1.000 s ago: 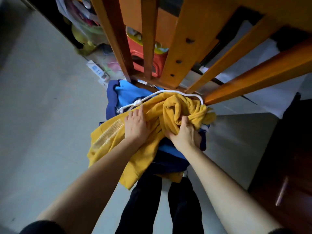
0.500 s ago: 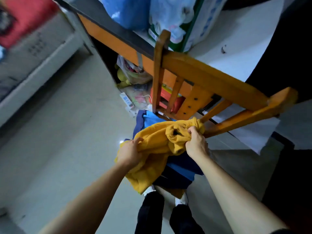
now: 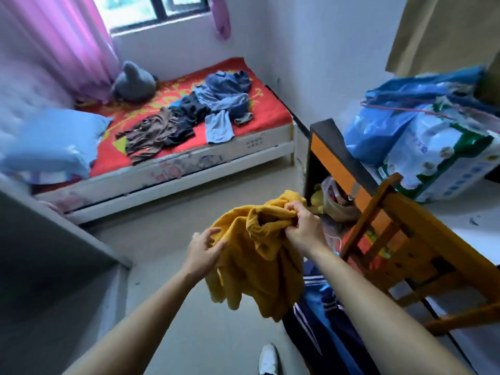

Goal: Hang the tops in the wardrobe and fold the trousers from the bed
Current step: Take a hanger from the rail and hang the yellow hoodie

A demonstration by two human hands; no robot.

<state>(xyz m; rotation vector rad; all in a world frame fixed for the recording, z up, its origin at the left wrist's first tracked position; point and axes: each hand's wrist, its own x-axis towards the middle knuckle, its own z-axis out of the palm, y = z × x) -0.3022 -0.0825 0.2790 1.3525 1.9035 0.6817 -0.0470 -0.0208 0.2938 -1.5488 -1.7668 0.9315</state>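
Yellow top (image 3: 261, 269), judged light, soft and limp, is pinched at an edge by the left hand (image 3: 203, 251) and bunched in the curled fingers of the right hand (image 3: 304, 230); a hold at the shoulders is advised.

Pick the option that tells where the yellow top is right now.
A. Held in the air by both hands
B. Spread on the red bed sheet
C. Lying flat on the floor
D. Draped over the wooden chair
A: the left hand and right hand both grip the yellow top, which hangs above the floor, off the bed and the wooden chair.
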